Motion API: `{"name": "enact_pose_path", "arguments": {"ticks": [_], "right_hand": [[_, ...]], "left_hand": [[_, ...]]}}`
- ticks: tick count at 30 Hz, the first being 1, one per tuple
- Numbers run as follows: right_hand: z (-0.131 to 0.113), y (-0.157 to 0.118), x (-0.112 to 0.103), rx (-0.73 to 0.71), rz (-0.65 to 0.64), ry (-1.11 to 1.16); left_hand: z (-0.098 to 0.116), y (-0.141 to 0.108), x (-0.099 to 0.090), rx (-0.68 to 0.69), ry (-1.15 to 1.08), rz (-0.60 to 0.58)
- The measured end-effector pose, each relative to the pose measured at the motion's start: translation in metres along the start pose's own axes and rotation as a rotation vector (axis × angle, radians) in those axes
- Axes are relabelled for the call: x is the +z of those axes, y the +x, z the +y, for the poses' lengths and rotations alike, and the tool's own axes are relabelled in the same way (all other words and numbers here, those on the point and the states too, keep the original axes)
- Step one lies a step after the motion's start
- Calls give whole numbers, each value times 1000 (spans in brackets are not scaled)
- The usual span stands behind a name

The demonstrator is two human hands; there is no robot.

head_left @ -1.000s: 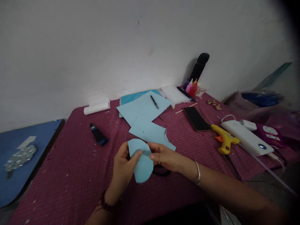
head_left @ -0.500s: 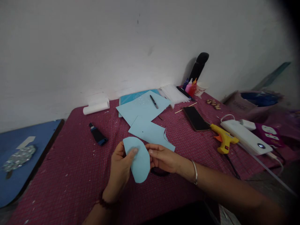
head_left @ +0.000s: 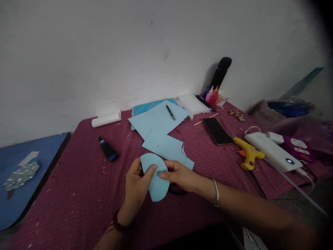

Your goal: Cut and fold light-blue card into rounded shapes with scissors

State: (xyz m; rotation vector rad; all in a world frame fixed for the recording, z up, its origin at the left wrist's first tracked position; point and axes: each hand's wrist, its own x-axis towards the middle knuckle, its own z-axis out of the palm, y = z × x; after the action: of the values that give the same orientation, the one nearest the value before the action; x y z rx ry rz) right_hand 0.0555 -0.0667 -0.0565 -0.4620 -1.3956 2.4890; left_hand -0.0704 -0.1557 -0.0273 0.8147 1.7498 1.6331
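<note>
The left hand (head_left: pixel 137 184) and the right hand (head_left: pixel 183 176) both pinch a round-edged blue paper (head_left: pixel 159 187). Each thumb (head_left: pixel 150 173) is on its front and the other fingers (head_left: pixel 135 165) go behind, so the paper sits between them, over the red worktop (head_left: pixel 78 173).

The right hand (head_left: pixel 179 175) partly hides a dark curved object (head_left: pixel 179 192), its kind unclear.
</note>
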Motion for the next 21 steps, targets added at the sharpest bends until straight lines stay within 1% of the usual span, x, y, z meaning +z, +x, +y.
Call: {"name": "enact_pose_path", "arguments": {"ticks": [2,3,4,6,7,8,9,11,12,13,14,18,21], "right_hand": [[0,-1,2,-22,35,-160],[-1,-2,2,-52,71,-264],[-2,-3,2,-104,123,-386],[-8,-5,1,-257,236,-662],[-11,-6,0,-336,274,-799],[-14,-7,-1,-399,292,-917],[-16,-8,-2,-441,292,-1009],[-17,-10,-4,-475,263,-1132],[-17,-11,-4,-481,245,-1175],[-17,-12,-4,-480,226,-1210],[-16,-13,-3,-476,205,-1239],[-13,-17,1,-422,159,-1333],[-13,-19,5,-400,150,-1381]], "left_hand": [[0,1,-1,1,2,2],[0,1,-2,27,9,28],[0,1,-3,78,24,80],[2,-1,-7,217,78,223],[3,-2,-8,270,111,263],[4,-4,-8,290,140,251],[5,-7,-8,271,158,188],[6,-11,-4,161,155,-13],[5,-12,-1,107,143,-93],[4,-13,2,69,132,-140],[2,-13,4,48,126,-157],[-7,-9,7,20,133,-100],[-7,-6,6,-14,134,-85]]}}
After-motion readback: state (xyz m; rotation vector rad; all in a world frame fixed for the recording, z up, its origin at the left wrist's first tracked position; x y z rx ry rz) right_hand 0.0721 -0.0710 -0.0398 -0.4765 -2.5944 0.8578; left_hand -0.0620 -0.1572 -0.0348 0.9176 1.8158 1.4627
